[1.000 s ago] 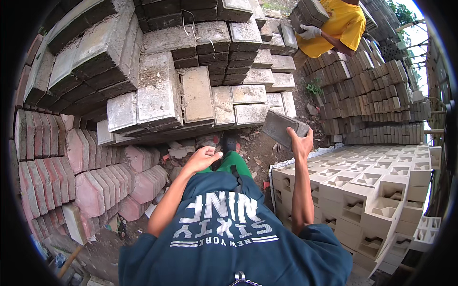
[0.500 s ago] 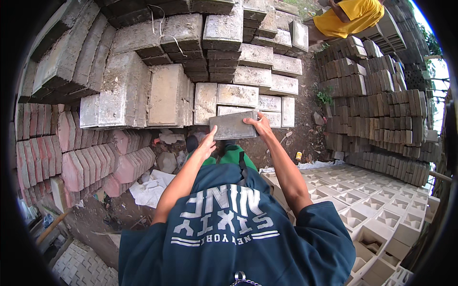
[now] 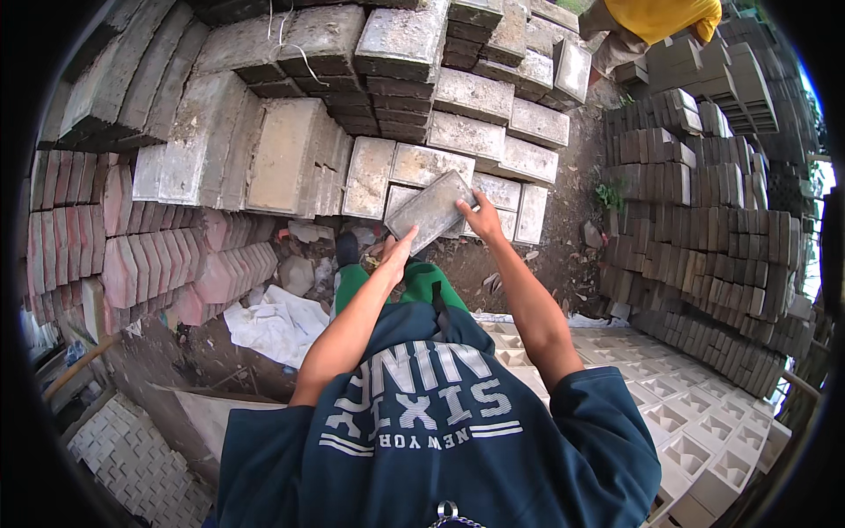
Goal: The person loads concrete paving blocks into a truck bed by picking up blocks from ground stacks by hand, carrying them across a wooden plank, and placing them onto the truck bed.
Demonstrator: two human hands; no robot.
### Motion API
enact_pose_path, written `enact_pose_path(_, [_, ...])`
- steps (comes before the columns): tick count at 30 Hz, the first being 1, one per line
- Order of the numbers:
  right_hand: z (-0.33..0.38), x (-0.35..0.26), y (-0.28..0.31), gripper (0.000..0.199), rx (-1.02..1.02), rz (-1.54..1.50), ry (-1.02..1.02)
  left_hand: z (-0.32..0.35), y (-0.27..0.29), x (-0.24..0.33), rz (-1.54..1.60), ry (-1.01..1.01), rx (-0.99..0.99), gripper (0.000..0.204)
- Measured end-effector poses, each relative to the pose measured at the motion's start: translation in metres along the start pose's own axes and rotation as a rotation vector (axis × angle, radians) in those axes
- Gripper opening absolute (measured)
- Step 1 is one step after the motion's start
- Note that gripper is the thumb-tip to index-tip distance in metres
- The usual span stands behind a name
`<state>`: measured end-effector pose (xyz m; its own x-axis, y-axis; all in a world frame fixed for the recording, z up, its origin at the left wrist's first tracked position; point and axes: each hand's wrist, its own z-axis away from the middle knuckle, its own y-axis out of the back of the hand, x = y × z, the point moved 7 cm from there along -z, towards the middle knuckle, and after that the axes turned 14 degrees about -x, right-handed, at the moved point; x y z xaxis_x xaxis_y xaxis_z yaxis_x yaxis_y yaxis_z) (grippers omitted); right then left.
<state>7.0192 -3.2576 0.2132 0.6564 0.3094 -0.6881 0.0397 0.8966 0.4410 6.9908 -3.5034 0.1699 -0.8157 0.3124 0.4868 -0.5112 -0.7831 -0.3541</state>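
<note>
A grey rectangular paving block (image 3: 431,211) is held between my two hands, tilted so its right end points away from me. My left hand (image 3: 396,253) grips its near left end. At the right end, my right hand (image 3: 481,216) has its thumb on the top face, with the other fingers partly hidden at the edge. Just beyond and below the block lies a low stack of pale concrete blocks (image 3: 368,176), partly covered by it.
Taller stacks of concrete blocks (image 3: 400,44) rise ahead. Reddish pavers (image 3: 145,268) stand in rows at left, darker pavers (image 3: 704,238) at right. Pale hollow blocks (image 3: 695,427) fill the lower right. A white sheet (image 3: 277,326) lies on the ground. A person in yellow (image 3: 656,18) is at far right.
The block has turned from nearly level to a slant, its right end raised away from me. Both hands turned with it, still gripping it. The person in yellow has shifted.
</note>
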Motion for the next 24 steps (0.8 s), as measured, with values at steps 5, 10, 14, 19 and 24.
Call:
enact_pose_path(5, [0.025, 0.004, 0.005, 0.065, 0.036, 0.047, 0.003, 0.034, -0.014, 0.052, -0.077, -0.106, 0.141, 0.061])
enact_pose_path(10, [0.022, 0.011, -0.022, 0.065, 0.102, -0.031, 0.067, 0.012, 0.026, 0.038, -0.425, -0.264, 0.345, 0.088])
enact_pose_path(14, [0.018, 0.009, -0.02, 0.068, 0.093, 0.05, -0.063, 0.041, 0.014, 0.062, -0.495, -0.071, 0.284, 0.085])
enact_pose_path(19, [0.04, 0.019, -0.012, 0.054, 0.288, 0.096, -0.078, 0.125, 0.018, 0.104, -0.447, -0.187, 0.172, 0.04])
enact_pose_path(24, [0.06, -0.072, -0.004, 0.037, 0.452, -0.084, 0.133, 0.272, 0.099, 0.197, -0.387, -0.685, 0.627, 0.059])
